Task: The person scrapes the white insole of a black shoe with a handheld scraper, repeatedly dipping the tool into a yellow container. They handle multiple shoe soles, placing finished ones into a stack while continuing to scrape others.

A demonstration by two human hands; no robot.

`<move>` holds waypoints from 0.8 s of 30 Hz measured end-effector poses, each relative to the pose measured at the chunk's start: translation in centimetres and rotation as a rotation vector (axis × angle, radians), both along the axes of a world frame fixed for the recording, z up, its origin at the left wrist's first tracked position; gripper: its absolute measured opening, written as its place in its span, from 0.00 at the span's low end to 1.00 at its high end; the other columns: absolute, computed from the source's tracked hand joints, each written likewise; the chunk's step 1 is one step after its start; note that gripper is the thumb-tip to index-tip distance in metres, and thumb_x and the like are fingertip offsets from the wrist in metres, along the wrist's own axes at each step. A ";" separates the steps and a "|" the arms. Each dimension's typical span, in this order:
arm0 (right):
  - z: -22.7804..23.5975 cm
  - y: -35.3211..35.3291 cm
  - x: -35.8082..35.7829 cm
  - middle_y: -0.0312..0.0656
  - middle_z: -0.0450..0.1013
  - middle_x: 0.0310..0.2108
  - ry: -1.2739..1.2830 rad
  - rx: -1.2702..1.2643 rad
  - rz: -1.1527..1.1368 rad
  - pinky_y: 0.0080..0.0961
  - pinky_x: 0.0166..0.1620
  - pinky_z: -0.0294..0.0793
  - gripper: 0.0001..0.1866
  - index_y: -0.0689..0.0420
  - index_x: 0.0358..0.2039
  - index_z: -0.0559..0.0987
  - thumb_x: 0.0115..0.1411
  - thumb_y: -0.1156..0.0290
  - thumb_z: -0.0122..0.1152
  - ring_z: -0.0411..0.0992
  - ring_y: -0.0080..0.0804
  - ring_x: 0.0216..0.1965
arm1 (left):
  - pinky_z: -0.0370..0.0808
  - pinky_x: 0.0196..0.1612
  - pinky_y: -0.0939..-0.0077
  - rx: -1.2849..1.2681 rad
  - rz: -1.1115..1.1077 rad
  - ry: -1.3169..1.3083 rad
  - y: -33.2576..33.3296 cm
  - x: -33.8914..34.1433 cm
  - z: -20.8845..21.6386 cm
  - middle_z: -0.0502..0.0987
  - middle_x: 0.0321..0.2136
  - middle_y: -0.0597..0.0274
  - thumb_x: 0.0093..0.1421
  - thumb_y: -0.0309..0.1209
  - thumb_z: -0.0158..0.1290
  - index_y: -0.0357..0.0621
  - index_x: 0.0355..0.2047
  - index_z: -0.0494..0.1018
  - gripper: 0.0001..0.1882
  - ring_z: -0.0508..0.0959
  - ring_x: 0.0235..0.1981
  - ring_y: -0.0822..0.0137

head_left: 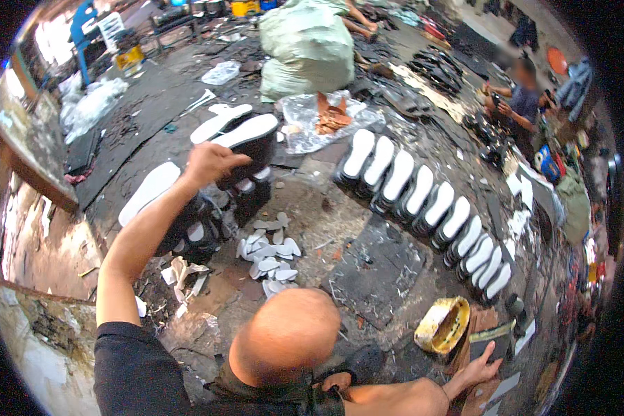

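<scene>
1. The left hand (208, 163), in the upper left of the frame, is closed on a black shoe sole with white insole (246, 139), seemingly laying it out.
2. The right hand (480, 371), at the lower right, rests flat and open on a dark sole piece (492, 340) beside the yellow glue bowl (442, 324).
3. Next move probably needs a free spot on the floor (367, 263).

Observed, head view, lower edge of frame:
- Black short-sleeved shirt (142, 381), plain, no print visible on the shoulder or back that shows.
- Left sleeve (125, 340) ends above the elbow with a straight hem; the arm below it is bare.
- Left hand (208, 163) and right hand (480, 371) both bare; right forearm bare as far as it shows.
- Head (284, 336) shaved and uncovered.
- Dark olive-tinted band (270, 394) at the neck; collar or strap, cannot tell.
</scene>
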State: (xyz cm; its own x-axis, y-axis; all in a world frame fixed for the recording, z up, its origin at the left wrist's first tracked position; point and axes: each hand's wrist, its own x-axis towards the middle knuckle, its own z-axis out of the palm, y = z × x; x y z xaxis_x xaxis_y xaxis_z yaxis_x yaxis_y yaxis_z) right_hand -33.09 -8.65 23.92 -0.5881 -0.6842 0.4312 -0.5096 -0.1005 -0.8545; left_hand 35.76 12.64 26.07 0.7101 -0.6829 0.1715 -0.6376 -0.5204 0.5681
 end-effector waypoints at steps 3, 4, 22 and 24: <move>-0.4 0.7 3.6 0.51 0.75 0.51 0.092 0.012 -0.061 0.31 0.49 0.76 0.28 0.69 0.57 0.73 0.62 0.64 0.67 0.75 0.35 0.45 | 0.77 0.32 0.69 0.141 -0.273 0.242 0.4 -3.2 -3.6 0.83 0.26 0.52 0.61 0.42 0.61 0.40 0.35 0.84 0.16 0.81 0.27 0.69; -0.9 0.7 4.8 0.51 0.75 0.52 0.139 0.045 -0.137 0.31 0.49 0.76 0.28 0.69 0.57 0.73 0.63 0.63 0.67 0.75 0.36 0.45 | 0.72 0.57 0.67 -0.095 -0.744 -0.081 0.7 -3.1 -5.6 0.74 0.55 0.40 0.59 0.33 0.59 0.42 0.60 0.71 0.28 0.76 0.56 0.59; -4.2 -2.3 0.4 0.55 0.73 0.54 0.151 0.127 0.091 0.34 0.50 0.76 0.37 0.70 0.60 0.70 0.61 0.54 0.68 0.74 0.39 0.48 | 0.66 0.64 0.64 -0.176 -0.117 -0.099 -1.1 12.9 -2.9 0.74 0.57 0.49 0.49 0.42 0.71 0.43 0.58 0.73 0.37 0.72 0.60 0.58; -3.9 -2.4 0.9 0.53 0.74 0.53 0.153 0.112 0.053 0.32 0.49 0.77 0.33 0.69 0.59 0.71 0.62 0.58 0.67 0.75 0.37 0.46 | 0.69 0.60 0.62 -0.006 -0.256 -0.051 -4.3 11.7 -3.1 0.75 0.53 0.46 0.44 0.42 0.71 0.42 0.53 0.74 0.36 0.72 0.57 0.50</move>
State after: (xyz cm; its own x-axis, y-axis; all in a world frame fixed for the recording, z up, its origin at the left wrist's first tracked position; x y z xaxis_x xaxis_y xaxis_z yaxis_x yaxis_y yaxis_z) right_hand -32.20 -11.02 20.06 -0.4832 -0.7614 0.4322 -0.6307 -0.0396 -0.7750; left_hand 47.47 8.38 22.97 0.5048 -0.8380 0.2074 -0.7759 -0.3351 0.5345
